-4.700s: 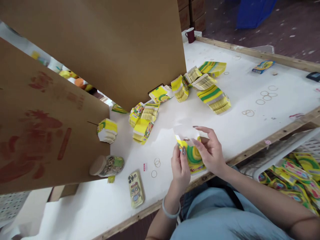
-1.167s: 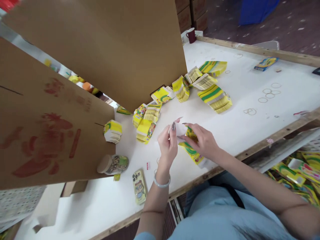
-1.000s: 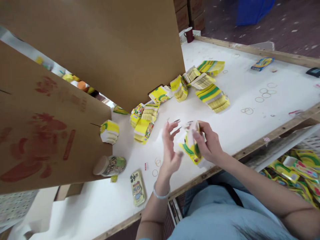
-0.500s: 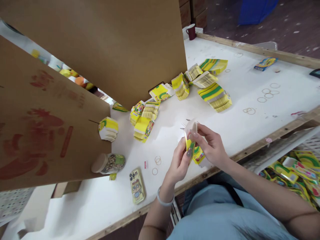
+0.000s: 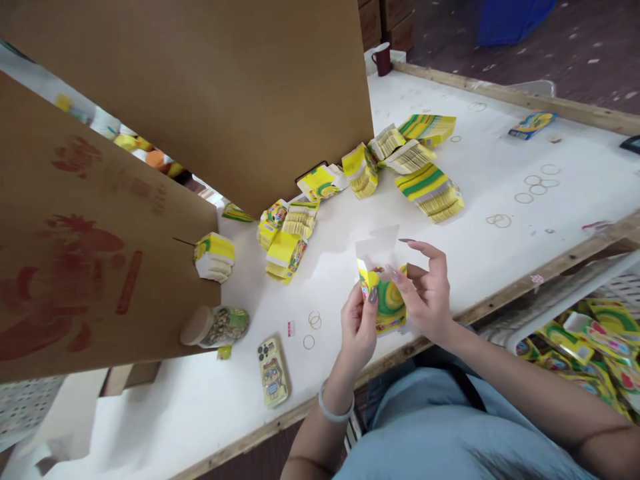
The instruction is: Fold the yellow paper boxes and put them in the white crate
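A yellow and green printed carton (image 5: 391, 301) with raised white flaps is held upright over the table's front edge. My left hand (image 5: 360, 325) pinches its left side between thumb and fingers. At its right side, my right hand (image 5: 425, 293) grips the carton with the thumb on the front, while the index finger sticks out above. Bundles of folded yellow cartons (image 5: 431, 193) lie beyond my hands. Another group of bundles (image 5: 286, 252) rests to the left.
Large cardboard boxes (image 5: 240, 87) stand at the left and back. A phone (image 5: 273, 371), a jar (image 5: 220, 327) and rubber bands (image 5: 309, 342) lie on the white table (image 5: 335, 267). A dark red mug (image 5: 383, 60) is far back. Below right, a basket holds many cartons (image 5: 595, 343).
The carton has turned so its broad printed face and white flaps show. My right index finger has lifted away from the flap and now points outward.
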### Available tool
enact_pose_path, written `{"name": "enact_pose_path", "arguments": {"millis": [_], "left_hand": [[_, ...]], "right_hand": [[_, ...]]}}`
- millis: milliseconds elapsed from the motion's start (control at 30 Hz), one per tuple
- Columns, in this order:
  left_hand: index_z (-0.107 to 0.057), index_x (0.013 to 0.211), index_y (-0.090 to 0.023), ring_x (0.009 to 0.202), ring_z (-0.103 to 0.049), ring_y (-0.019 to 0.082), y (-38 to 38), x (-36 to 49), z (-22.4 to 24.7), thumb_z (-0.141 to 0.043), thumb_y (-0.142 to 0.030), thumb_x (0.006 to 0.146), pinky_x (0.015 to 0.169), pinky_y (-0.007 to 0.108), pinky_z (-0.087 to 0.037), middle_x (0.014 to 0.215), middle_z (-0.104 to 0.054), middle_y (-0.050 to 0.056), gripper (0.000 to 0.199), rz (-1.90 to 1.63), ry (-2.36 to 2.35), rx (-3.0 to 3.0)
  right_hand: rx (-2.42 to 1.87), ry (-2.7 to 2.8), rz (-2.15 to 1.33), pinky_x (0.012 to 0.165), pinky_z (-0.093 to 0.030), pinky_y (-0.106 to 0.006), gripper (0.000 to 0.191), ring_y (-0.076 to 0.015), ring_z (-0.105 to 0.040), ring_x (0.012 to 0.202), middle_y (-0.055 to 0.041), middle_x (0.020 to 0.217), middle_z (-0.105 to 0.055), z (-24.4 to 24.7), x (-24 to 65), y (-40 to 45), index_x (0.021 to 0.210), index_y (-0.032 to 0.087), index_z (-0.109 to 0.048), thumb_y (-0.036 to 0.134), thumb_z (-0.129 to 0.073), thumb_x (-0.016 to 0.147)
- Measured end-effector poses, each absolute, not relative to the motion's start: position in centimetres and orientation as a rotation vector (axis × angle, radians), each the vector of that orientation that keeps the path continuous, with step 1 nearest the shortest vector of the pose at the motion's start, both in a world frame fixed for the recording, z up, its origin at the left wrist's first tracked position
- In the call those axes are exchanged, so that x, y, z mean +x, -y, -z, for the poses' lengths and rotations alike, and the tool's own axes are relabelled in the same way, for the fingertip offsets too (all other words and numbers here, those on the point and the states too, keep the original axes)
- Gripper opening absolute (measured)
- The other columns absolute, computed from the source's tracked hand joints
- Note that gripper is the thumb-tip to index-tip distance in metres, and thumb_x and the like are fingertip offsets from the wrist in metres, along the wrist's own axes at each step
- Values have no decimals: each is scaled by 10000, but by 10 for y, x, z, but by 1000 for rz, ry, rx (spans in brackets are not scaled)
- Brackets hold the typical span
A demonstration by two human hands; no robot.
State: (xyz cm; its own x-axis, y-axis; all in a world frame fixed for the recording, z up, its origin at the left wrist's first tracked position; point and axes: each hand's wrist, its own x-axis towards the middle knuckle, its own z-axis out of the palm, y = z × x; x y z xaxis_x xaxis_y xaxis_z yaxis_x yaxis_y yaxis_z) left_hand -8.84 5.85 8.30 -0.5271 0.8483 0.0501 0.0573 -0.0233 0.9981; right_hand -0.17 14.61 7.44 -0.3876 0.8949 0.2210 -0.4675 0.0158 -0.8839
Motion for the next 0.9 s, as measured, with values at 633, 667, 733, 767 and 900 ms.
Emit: {"name": "enact_pose_path", "arguments": {"millis": [633, 667, 733, 767, 900], "left_hand": [[-531, 1093, -236, 490, -404, 57, -7, -80, -70, -655, -461, 985, 457, 168, -313, 678, -560, -54, 278, -1351, -1396, 893], [-534, 1110, -237, 490, -403, 56, 0, -73, -66, -659, -460, 982, 456, 166, -311, 678, -559, -56, 286, -1361, -1400, 838], [-482, 1322, -266, 493, -432, 68, 12, -60, -57, -658, -469, 982, 474, 177, -355, 678, -576, -63, 433, -1410, -1432, 719], [-388, 1461, -286, 499, -459, 80, 16, -56, -53, -655, -484, 980, 494, 191, -393, 688, -600, -63, 585, -1435, -1453, 681], [-414, 1562, -266, 781, -694, 177, 24, -52, -45, -598, -615, 967, 758, 302, -572, 963, -763, 64, 714, -1412, -1533, 802]], "right_hand": [[-585, 1664, -1586, 470, -475, -172, 235, -92, -612, 512, 27, 634, -677, -61, 58, -129, 776, 198, -706, 300, -663, 984], [-604, 1688, -1583, 486, -493, -172, 198, -97, -637, 536, 24, 668, -692, -56, 65, -122, 815, 203, -706, 287, -658, 988], [-647, 1693, -1552, 568, -567, -197, 90, -127, -715, 640, 7, 786, -753, -47, 76, -110, 1057, 233, -706, 271, -652, 997], [-647, 1716, -1518, 635, -607, -224, 221, -148, -752, 715, -8, 858, -783, -43, 81, -108, 1222, 252, -666, 267, -646, 1003], [-266, 2083, -1256, 882, -649, -318, 401, -200, -788, 998, -71, 1103, -813, -27, 94, -117, 1458, 288, -574, 329, -543, 1061]]}}
